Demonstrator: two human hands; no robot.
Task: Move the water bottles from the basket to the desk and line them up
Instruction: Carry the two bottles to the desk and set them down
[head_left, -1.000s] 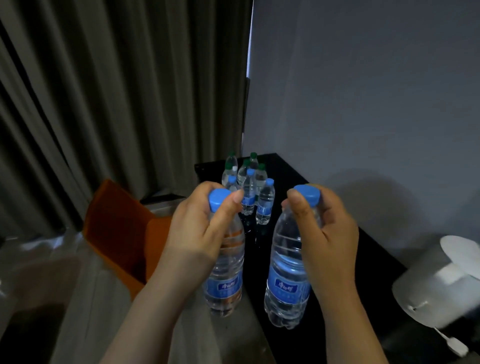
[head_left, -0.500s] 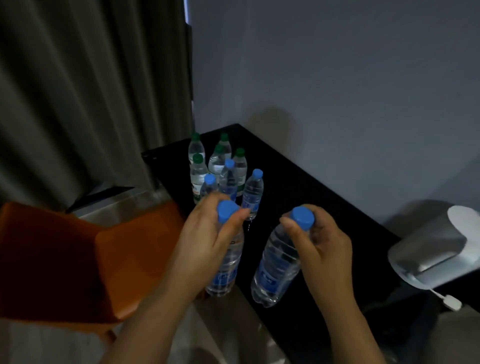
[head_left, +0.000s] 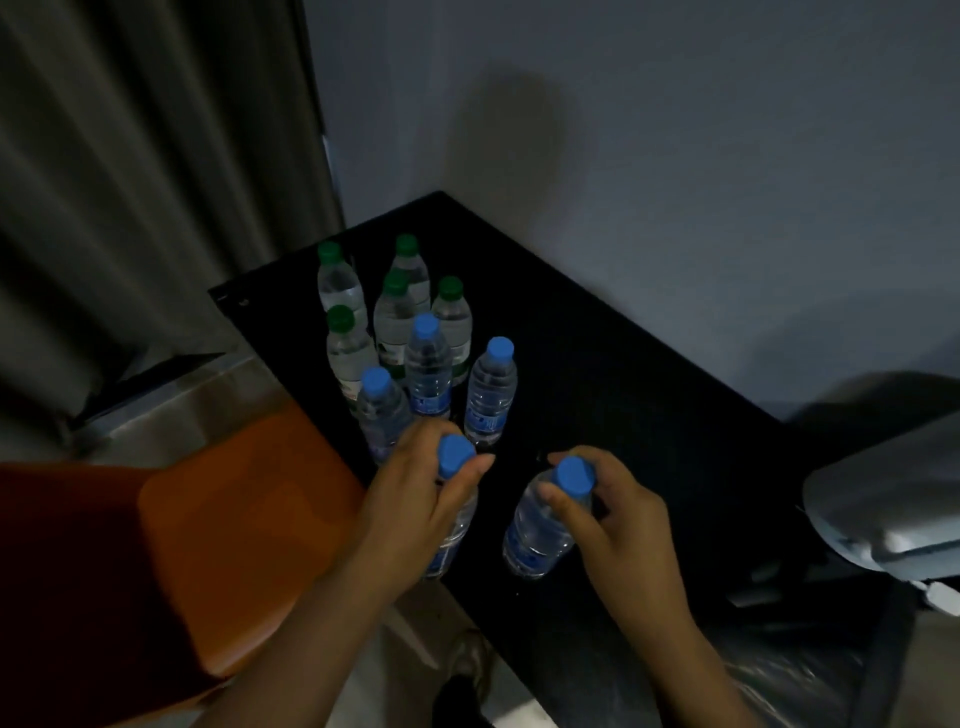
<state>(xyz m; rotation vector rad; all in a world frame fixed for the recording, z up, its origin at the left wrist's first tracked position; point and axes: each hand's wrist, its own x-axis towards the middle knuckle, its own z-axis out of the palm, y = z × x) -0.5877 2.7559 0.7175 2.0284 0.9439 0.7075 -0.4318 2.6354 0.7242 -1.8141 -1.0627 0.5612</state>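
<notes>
Lowering deskward, left hand (head_left: 415, 514) is gripping left bottle (head_left: 453, 538), right hand (head_left: 618, 535) right bottle (head_left: 537, 527), both near-upright; standing bottles (head_left: 428, 364) are waiting at twelve o'clock.

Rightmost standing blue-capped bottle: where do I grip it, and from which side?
Probably pinch the rightmost blue-capped bottle at the neck under its cap, coming from above on its right: it stands upright, bare desk lies right, other bottles crowd its left.

Dim room, grey wall (head_left: 675, 156) behind, pleated curtains (head_left: 130, 182) hanging left, orange chair (head_left: 208, 530) beside black desk (head_left: 597, 374), pale floor (head_left: 171, 415) below
</notes>
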